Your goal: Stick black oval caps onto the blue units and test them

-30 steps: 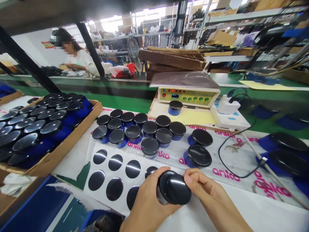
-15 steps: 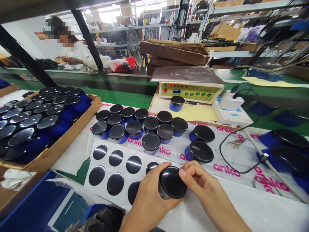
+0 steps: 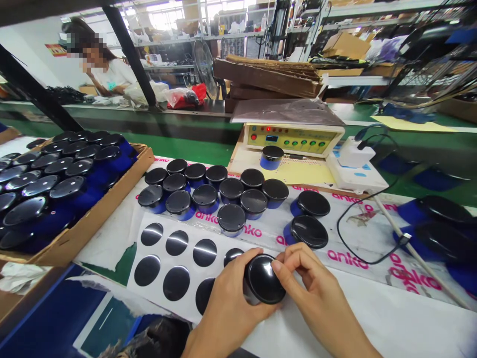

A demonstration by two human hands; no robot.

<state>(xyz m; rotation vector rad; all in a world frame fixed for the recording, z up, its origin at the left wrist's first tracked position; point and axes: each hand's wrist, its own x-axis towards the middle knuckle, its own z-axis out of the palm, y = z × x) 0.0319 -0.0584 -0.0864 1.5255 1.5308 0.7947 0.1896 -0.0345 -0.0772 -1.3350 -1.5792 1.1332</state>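
And here we are at the bench: both hands are on one glossy black-topped round unit (image 3: 263, 279), low and centre of the frame, just past the lower right corner of a white sheet of black round stickers (image 3: 167, 263). The left hand (image 3: 228, 309) wraps closed around its side, while the right hand (image 3: 311, 283) pinches the rim, its fingers (image 3: 294, 261) curled tight, with no gap showing. Seven stickers are in view, two of them partly hidden by the left hand. Just above, thirteen blue-bodied units with black lids (image 3: 204, 196) stand upright in a tight cluster, two more (image 3: 309, 231) lean tilted at their right, and one (image 3: 272, 157) sits alone on yellow paper in front of a yellow-panelled tester box (image 3: 292, 139). Far right, two more (image 3: 443, 223) lie on their sides by a black cable (image 3: 367, 251). At left, a cardboard tray (image 3: 89, 219) is packed with too many to count. All this sits on a pink "anko" printed sheet (image 3: 346, 256) over a green workbench (image 3: 156, 149), with a co-worker (image 3: 108, 74) at upper left and loaded shelves (image 3: 231, 37) behind.
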